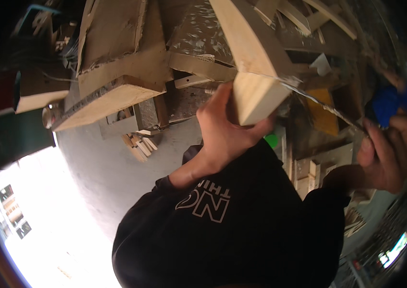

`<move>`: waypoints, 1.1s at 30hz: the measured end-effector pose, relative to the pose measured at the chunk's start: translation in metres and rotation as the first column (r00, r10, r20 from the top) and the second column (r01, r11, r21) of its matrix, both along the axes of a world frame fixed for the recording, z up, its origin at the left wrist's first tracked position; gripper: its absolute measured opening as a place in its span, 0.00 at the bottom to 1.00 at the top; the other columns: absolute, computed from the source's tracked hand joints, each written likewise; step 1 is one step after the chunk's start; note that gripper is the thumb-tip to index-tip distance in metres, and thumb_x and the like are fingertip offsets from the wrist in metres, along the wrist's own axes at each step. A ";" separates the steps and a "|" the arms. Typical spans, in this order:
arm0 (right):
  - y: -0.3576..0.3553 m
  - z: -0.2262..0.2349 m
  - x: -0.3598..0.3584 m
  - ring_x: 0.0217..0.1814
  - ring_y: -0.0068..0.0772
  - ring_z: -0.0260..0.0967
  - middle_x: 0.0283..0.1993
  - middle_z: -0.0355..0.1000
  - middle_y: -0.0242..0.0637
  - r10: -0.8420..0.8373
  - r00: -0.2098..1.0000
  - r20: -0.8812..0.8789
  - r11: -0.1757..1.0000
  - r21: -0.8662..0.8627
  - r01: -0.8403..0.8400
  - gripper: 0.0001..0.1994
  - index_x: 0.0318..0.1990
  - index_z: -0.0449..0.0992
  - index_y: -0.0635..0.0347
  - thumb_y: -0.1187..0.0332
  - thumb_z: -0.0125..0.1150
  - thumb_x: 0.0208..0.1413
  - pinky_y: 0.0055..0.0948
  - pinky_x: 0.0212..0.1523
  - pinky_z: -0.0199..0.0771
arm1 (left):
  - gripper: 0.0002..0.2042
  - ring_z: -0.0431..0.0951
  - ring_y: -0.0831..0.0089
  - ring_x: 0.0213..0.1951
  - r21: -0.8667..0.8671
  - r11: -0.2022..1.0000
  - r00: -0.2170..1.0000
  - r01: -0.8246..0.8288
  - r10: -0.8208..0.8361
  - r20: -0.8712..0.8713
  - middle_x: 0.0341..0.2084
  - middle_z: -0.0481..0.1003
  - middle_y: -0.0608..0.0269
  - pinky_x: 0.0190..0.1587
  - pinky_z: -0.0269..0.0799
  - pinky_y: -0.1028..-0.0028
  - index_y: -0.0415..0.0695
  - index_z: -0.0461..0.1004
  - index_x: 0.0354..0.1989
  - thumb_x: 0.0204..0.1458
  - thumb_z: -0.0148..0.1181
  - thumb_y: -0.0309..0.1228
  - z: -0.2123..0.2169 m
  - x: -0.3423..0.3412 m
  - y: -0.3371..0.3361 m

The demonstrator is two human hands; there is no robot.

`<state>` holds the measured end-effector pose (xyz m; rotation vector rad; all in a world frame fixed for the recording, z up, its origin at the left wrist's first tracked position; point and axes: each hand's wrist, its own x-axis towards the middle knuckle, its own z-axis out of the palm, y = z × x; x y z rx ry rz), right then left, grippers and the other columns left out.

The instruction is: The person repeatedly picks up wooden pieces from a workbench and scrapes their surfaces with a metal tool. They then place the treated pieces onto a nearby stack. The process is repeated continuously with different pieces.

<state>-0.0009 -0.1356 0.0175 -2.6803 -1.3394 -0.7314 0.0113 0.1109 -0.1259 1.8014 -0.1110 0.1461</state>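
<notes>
A pale curved wooden beam (pixel 254 45) runs up from the middle toward the top edge, its lower end meeting a short wooden block (pixel 256 98) at a visible seam. My left hand (pixel 220 132) is closed around the block, thumb and fingers on opposite sides. Off to the right, my right hand (pixel 386 156) pinches a thin dark stick (pixel 326 106) with whitish smears along it. The far tip of that stick touches the seam's right corner, where some pale residue shows. Whether beam and block are firmly joined I cannot tell.
Cardboard (pixel 117 62) and a thick wooden board (pixel 109 101) lie at the upper left. Several small wood pieces (pixel 138 146) are stacked on the grey floor. Loose wooden strips (pixel 330 19) lie upper right, near a yellow panel (pixel 323 115) and a blue object (pixel 405 103).
</notes>
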 end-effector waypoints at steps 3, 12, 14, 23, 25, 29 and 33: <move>0.001 -0.018 -0.001 0.24 0.34 0.59 0.20 0.72 0.39 -0.073 0.995 0.068 0.984 0.167 0.061 0.08 0.36 0.79 0.69 0.71 0.60 0.54 0.40 0.34 0.66 | 0.27 0.81 0.72 0.34 0.149 0.989 0.998 -0.026 0.016 0.066 0.30 0.79 0.52 0.36 0.77 0.73 0.31 0.72 0.42 0.33 0.75 0.35 0.002 0.001 -0.005; -0.015 -0.037 -0.002 0.22 0.36 0.57 0.19 0.73 0.39 -0.182 0.973 0.141 0.941 0.311 0.131 0.12 0.31 0.79 0.68 0.65 0.61 0.56 0.36 0.28 0.62 | 0.35 0.80 0.65 0.32 0.224 0.959 0.960 -0.173 0.113 0.256 0.31 0.76 0.52 0.37 0.76 0.71 0.34 0.71 0.47 0.26 0.77 0.34 0.001 0.010 -0.009; -0.018 -0.032 -0.004 0.22 0.36 0.57 0.19 0.73 0.39 -0.198 0.968 0.154 0.943 0.300 0.146 0.12 0.31 0.79 0.68 0.65 0.61 0.56 0.35 0.28 0.61 | 0.34 0.79 0.61 0.30 0.187 0.962 0.934 -0.199 0.129 0.333 0.29 0.75 0.54 0.34 0.75 0.68 0.36 0.71 0.45 0.24 0.77 0.33 0.002 0.015 -0.010; -0.023 -0.008 -0.016 0.19 0.35 0.58 0.17 0.71 0.40 -0.113 0.982 0.153 0.914 0.404 0.042 0.10 0.29 0.79 0.72 0.70 0.62 0.52 0.34 0.26 0.63 | 0.36 0.80 0.66 0.30 0.230 0.947 0.882 -0.226 0.099 0.461 0.29 0.76 0.53 0.34 0.74 0.73 0.34 0.72 0.46 0.23 0.79 0.34 0.003 0.033 -0.005; -0.015 0.005 -0.009 0.18 0.34 0.58 0.17 0.71 0.40 -0.118 0.987 0.109 0.938 0.340 0.074 0.09 0.29 0.78 0.73 0.72 0.62 0.51 0.32 0.25 0.62 | 0.36 0.79 0.65 0.29 0.252 0.940 0.863 -0.230 0.077 0.499 0.29 0.76 0.54 0.34 0.74 0.72 0.34 0.72 0.46 0.22 0.80 0.34 0.005 0.040 -0.005; 0.005 0.040 0.002 0.19 0.32 0.58 0.16 0.69 0.41 -0.120 0.993 0.017 0.978 0.176 0.115 0.07 0.29 0.78 0.73 0.75 0.65 0.43 0.29 0.23 0.57 | 0.33 0.78 0.62 0.28 0.325 0.926 0.809 -0.192 -0.039 0.587 0.28 0.75 0.55 0.33 0.73 0.70 0.36 0.72 0.44 0.23 0.76 0.32 0.011 0.047 0.002; 0.015 0.059 0.002 0.22 0.35 0.57 0.17 0.66 0.41 -0.159 0.984 -0.079 0.986 0.033 0.162 0.07 0.27 0.75 0.74 0.75 0.64 0.44 0.31 0.26 0.57 | 0.28 0.75 0.61 0.25 0.407 0.898 0.728 -0.166 -0.166 0.665 0.26 0.73 0.58 0.30 0.72 0.68 0.38 0.73 0.42 0.23 0.67 0.28 0.019 0.055 0.007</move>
